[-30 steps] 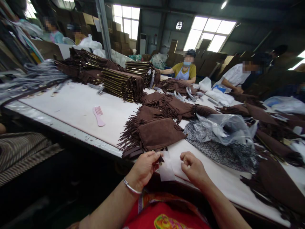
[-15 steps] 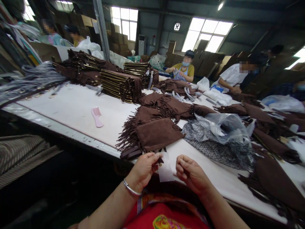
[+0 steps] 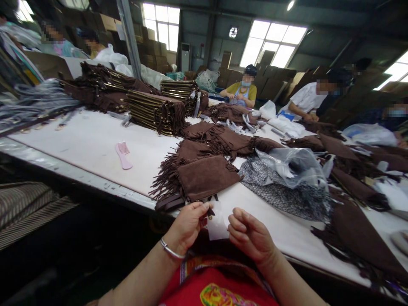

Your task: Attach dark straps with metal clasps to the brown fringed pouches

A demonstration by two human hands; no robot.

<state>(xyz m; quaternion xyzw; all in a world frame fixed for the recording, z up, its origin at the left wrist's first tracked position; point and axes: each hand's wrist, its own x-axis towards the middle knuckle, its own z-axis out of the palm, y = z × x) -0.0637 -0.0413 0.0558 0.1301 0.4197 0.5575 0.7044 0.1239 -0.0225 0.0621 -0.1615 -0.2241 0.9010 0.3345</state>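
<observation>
Near the table's front edge, my left hand (image 3: pixel 191 225) pinches a dark brown strap end with a small metal piece. A translucent white sheet (image 3: pixel 218 223) hangs beside its fingertips. To the right of the sheet is my right hand (image 3: pixel 250 233), its fingers curled together; whether they hold something small is hidden. Just beyond both hands lies a brown fringed suede bag (image 3: pixel 208 176), its fringe spread to the left.
A pink comb (image 3: pixel 123 156) lies on the white table (image 3: pixel 79 144). Gold-edged brown bags (image 3: pixel 153 112) are stacked behind it. Clear plastic (image 3: pixel 295 165) rests on speckled fabric (image 3: pixel 283 195) at right. A person (image 3: pixel 244 87) works across the table.
The view has shifted slightly, so the table things appear a little further left. My hands keep nearly the same pose, with the right fingers slightly nearer the white sheet.
</observation>
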